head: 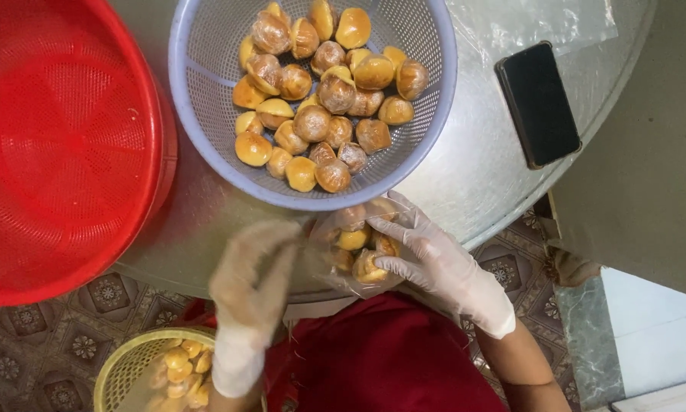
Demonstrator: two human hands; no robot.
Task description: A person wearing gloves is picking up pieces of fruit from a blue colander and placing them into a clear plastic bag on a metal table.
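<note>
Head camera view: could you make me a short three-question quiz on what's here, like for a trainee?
1. True or false: the red basket is full of buns.
2. What does the right hand hold?
A. a phone
B. a clear bag of buns
C. a spoon
3. Fill in: the black phone lies on the table to the ___ of the blue basket.

Key:
1. False; it holds none. The buns fill the blue one.
2. B, the bag; the left hand, blurred, is beside it.
3. right
</note>
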